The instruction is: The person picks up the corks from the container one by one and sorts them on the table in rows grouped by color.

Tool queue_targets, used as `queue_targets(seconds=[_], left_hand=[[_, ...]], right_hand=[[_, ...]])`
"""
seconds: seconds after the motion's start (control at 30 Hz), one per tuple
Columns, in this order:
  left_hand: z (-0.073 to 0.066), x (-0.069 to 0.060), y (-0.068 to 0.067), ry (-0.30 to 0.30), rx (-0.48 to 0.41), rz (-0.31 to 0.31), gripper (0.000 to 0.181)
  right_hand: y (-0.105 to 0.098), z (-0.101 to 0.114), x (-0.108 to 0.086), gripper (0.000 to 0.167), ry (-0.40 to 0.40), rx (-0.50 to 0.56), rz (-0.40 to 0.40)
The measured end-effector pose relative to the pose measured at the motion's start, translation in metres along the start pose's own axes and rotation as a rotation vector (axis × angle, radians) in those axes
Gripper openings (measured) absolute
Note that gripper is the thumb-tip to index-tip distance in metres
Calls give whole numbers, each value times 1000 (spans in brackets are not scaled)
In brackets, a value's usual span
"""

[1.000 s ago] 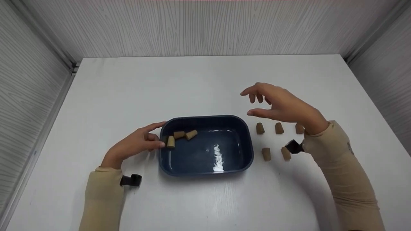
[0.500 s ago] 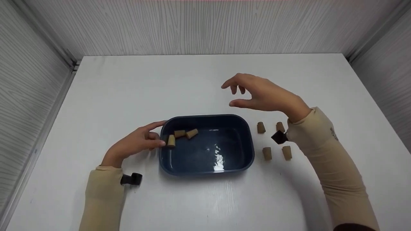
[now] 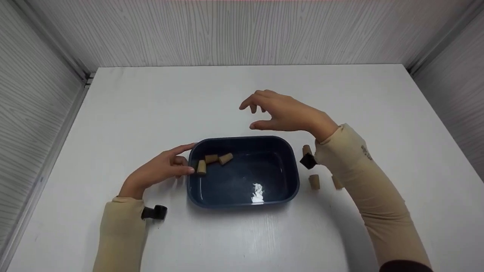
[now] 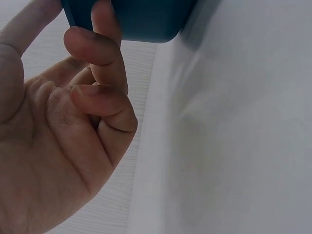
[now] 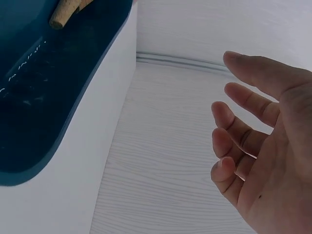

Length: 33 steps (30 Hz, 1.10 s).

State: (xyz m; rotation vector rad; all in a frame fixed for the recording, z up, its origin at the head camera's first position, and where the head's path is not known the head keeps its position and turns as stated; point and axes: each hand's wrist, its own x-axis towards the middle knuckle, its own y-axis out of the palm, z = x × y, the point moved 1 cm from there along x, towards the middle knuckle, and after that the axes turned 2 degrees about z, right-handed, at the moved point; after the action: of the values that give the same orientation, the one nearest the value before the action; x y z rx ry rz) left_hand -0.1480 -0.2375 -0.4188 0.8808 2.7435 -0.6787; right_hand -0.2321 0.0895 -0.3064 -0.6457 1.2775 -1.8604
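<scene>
A dark blue rectangular plastic tub [image 3: 242, 205] lies on the white table. My left hand [image 3: 160, 169] grips the tub's left end, thumb at the rim and index finger along the back corner. In the left wrist view several curled fingers [image 4: 105, 105] lie below the tub's wall. Three tapered corks [image 3: 202, 167] rest inside, in its back left part. My right hand [image 3: 281, 111] hovers behind the tub with thumb and fingers spread apart, holding nothing. To the right of the tub, corks [image 3: 314, 182] stand on the table, some partly hidden by the right forearm.
White wood-grain panels [image 3: 242, 34] enclose the table [image 3: 170, 98] at the back and both sides. A small black wrist camera [image 3: 308, 161] juts from the right sleeve, another black camera [image 3: 159, 212] from the left sleeve.
My right hand has moved left, from above the corks' side to behind the tub, fingers still spread. The left hand, the tub and the corks have stayed put.
</scene>
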Motion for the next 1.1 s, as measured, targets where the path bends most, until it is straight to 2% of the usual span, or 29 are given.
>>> queue_targets(seconds=[0.27,0.53,0.9,1.1], left_hand=[[2,-2,0,8,1,0,72],[0,-3,-1,10,-14,3,71],[-1,-2,1,15,-21,8,71],[-3,-2,3,10,-6,7,70]], right_hand=[[20,8,18,44,-59,31,34],[35,14,28,40,-81,17,90],[55,18,37,42,-23,11,241],[61,20,37,43,-6,-4,270]])
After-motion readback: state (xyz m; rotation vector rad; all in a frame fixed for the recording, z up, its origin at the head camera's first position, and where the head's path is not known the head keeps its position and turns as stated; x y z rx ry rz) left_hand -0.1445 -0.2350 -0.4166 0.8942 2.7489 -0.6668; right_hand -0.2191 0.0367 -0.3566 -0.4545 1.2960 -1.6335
